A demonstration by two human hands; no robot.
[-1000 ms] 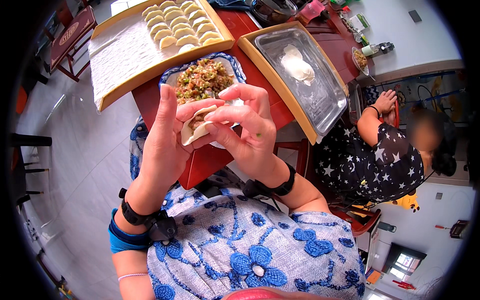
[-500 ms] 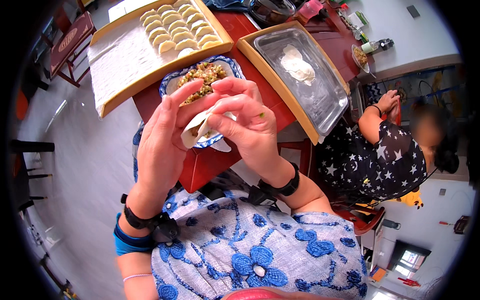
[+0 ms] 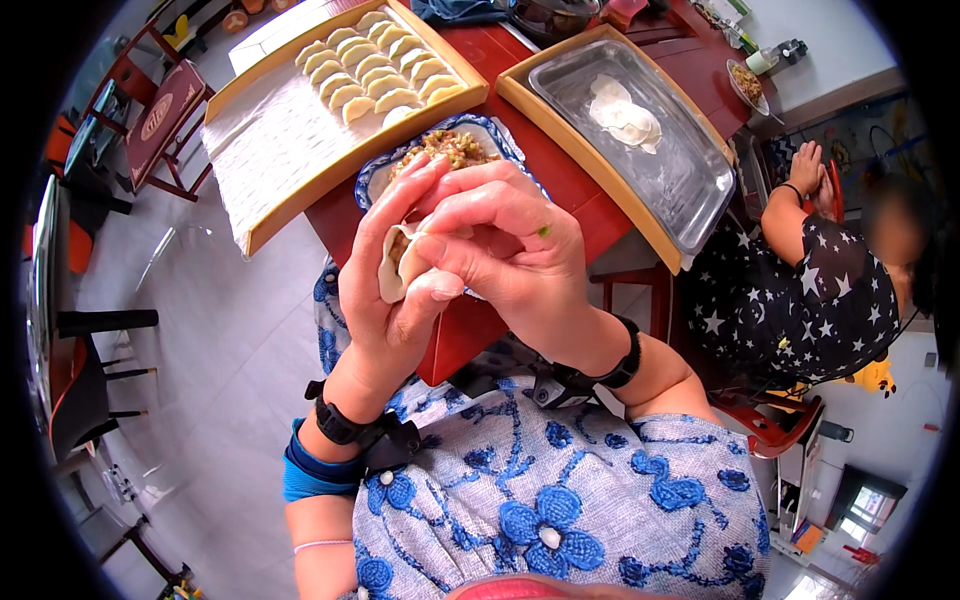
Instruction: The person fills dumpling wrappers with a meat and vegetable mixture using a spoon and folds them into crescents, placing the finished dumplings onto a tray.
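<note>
A partly folded dumpling (image 3: 393,272), its pale wrapper curved around some filling, is held between both hands over the table's near edge. My left hand (image 3: 368,318) cups it from the left, with the thumb at its lower side. From the right, the thumb and curled fingers of my right hand (image 3: 520,255) pinch its edge. A small green speck sticks to that hand. Just behind my fingers, a blue-and-white dish (image 3: 368,185) holds chopped filling (image 3: 458,150), partly hidden by my hands.
Rows of finished dumplings (image 3: 378,75) fill the far part of a cloth-lined wooden tray (image 3: 345,165). On the right, another wooden tray (image 3: 610,205) holds a metal pan (image 3: 690,195) with stacked wrappers (image 3: 625,115). A person in a star-patterned top (image 3: 800,290) sits to the right.
My left thumb has come up to the dumpling, and its wrapper looks more closed. Both hands draw closer together. The whole view has shifted, so the surroundings appear farther right.
</note>
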